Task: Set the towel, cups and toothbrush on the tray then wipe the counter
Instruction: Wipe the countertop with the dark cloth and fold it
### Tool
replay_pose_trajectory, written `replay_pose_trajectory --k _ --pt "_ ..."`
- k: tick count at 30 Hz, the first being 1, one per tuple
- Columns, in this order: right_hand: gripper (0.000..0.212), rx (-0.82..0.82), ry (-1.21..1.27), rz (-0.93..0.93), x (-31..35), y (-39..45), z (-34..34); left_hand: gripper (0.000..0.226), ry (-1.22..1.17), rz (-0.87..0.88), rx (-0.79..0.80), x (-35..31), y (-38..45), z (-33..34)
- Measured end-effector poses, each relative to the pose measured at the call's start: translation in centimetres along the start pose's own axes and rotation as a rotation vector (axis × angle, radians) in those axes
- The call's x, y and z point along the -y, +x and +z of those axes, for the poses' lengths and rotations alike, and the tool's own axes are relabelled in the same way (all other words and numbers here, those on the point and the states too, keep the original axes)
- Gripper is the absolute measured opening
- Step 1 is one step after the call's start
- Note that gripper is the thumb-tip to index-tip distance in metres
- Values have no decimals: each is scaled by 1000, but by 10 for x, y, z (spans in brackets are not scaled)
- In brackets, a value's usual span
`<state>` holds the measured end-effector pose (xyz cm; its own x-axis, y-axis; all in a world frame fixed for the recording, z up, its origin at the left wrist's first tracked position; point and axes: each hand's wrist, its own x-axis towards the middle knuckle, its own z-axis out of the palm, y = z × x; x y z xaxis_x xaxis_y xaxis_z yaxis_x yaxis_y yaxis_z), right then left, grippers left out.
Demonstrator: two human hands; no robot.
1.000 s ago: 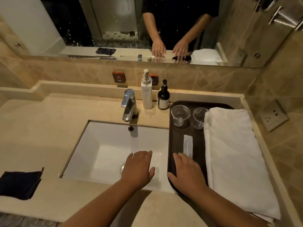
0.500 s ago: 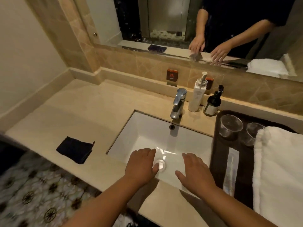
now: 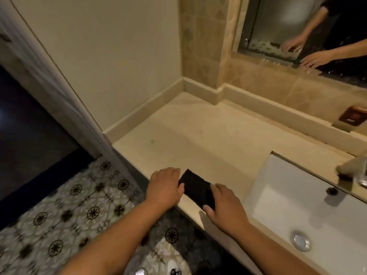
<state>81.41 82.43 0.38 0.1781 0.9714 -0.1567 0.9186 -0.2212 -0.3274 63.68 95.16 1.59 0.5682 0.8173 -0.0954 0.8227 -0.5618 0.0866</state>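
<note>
A small black cloth (image 3: 196,188) lies flat near the front edge of the beige counter (image 3: 198,139), left of the sink. My left hand (image 3: 164,187) rests at the cloth's left corner, thumb touching it. My right hand (image 3: 226,207) lies against its right edge, fingertips and thumb on the fabric. Both hands are flat with fingers apart, and neither has closed on the cloth. The tray, towel, cups and toothbrush are out of view to the right.
The white sink (image 3: 317,215) with its drain (image 3: 300,242) fills the lower right, and the faucet (image 3: 355,171) is blurred at the right edge. A wall closes the counter's left end. A mirror (image 3: 288,26) hangs behind. Patterned floor tiles (image 3: 59,205) lie below.
My view has swung left, away from the tray and sink. Both hands moved from over the sink to the black cloth and now touch it.
</note>
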Motion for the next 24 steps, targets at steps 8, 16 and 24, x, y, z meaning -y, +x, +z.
replay_pose_trajectory --k 8,16,24 --pt "75 42 -143 -265 27 67 34 59 4 -236 -18 99 88 22" --pt "54 -41 -242 -374 21 73 55 67 -138 -471 21 156 161 60" --pt "27 202 1211 315 14 79 1 68 -130 -496 -40 160 166 72"
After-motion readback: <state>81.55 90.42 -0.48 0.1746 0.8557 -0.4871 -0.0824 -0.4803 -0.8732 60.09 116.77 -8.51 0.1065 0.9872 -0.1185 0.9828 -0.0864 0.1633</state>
